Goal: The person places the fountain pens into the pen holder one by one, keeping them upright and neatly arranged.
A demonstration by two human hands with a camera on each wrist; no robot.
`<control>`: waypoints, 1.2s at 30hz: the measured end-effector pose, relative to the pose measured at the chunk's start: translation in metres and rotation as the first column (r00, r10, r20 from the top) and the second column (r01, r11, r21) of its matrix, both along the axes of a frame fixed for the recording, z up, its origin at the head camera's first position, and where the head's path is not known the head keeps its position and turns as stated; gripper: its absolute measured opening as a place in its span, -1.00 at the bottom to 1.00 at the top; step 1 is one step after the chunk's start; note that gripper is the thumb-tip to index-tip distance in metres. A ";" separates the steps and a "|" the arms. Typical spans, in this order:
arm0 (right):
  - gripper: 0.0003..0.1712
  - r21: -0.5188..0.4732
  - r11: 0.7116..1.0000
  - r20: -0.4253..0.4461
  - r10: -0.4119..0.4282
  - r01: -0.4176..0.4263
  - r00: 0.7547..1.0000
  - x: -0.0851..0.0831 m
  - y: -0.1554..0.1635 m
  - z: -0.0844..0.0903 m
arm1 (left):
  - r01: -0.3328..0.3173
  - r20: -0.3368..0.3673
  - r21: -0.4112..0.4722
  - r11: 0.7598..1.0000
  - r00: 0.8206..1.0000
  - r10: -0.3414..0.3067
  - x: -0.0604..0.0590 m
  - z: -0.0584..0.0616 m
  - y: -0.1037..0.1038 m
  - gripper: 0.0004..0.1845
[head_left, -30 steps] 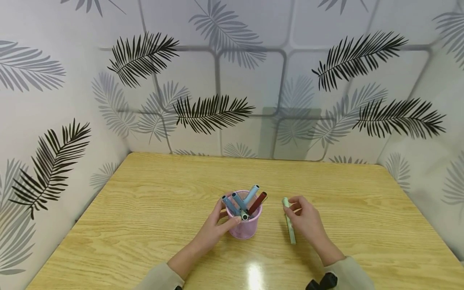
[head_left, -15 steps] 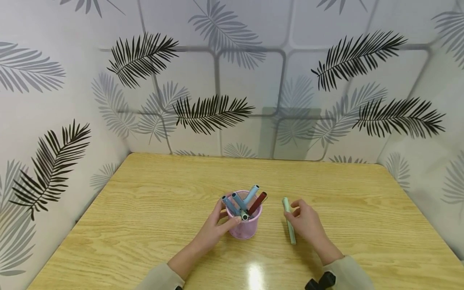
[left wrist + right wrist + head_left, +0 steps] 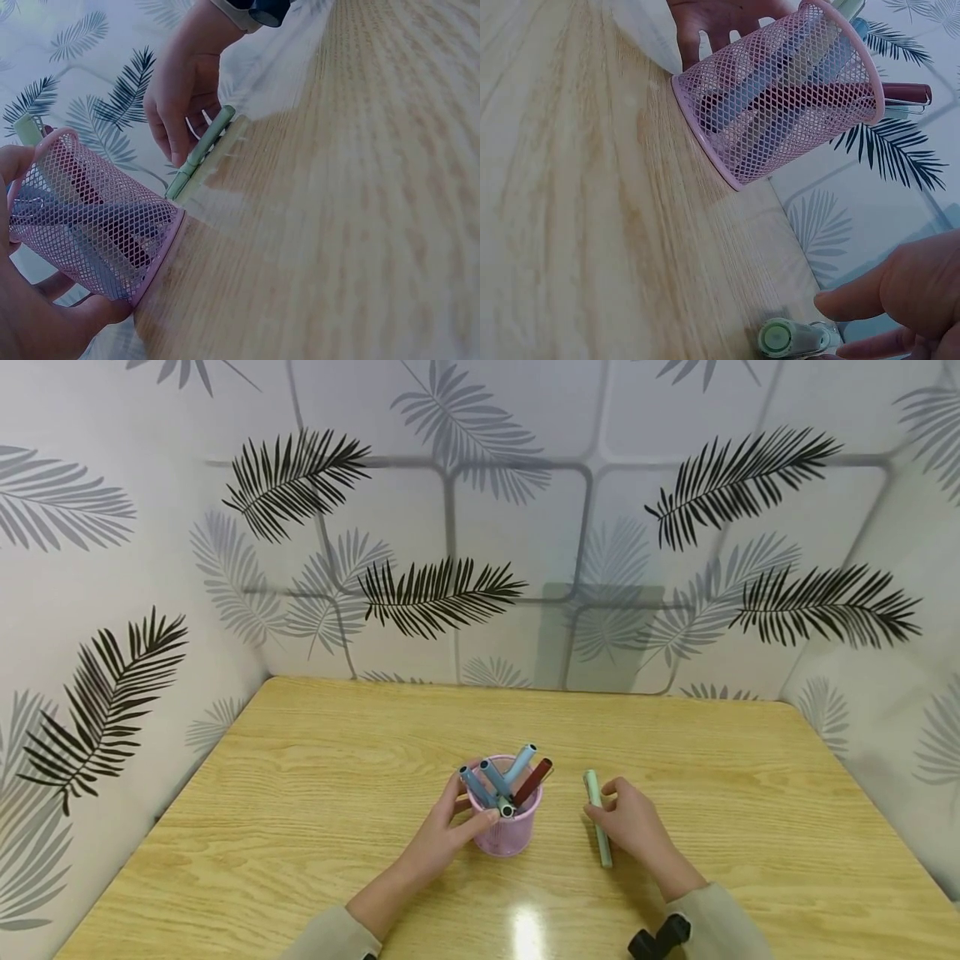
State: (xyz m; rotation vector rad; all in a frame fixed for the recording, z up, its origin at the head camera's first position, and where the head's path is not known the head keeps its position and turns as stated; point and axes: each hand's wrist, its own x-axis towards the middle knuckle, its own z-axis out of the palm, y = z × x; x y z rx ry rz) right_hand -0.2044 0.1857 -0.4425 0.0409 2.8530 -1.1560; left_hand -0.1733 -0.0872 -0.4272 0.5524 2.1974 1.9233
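My left hand (image 3: 438,839) grips a pink mesh pen holder (image 3: 504,839), with the thumb at its near rim and the fingers round its left side. It stands upright and holds several pens: blue pens (image 3: 492,775), a dark red pen (image 3: 532,780) and a light green one. To its right, a light green pen (image 3: 603,845) lies on the table. My right hand (image 3: 637,827) is over the middle of this pen, thumb across it and loosely bent fingers beside it. In the right wrist view a gap shows between thumb (image 3: 855,296) and fingers, with the pen's end (image 3: 780,337) beside them.
The wooden table (image 3: 337,743) meets a leaf-patterned wall (image 3: 495,527) at its back edge, and more wall (image 3: 112,568) runs along its left. A black strap piece (image 3: 660,937) sits at the right wrist.
My right hand has slid slightly down along the green pen toward me, from near its far end to its middle. The pen, the left hand and the pen holder stay in place.
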 end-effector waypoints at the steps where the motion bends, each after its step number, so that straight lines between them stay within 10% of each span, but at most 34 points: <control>1: -0.52 -0.006 1.000 0.008 0.001 -0.001 1.000 -0.001 0.000 -0.001 | -0.001 0.002 -0.002 1.000 1.000 0.001 0.000 0.000 0.000 -0.32; 36: -0.61 -0.027 1.000 -0.013 0.003 -0.003 1.000 -0.002 0.000 0.002 | -0.009 0.006 0.005 1.000 1.000 0.009 0.001 0.001 0.001 -0.32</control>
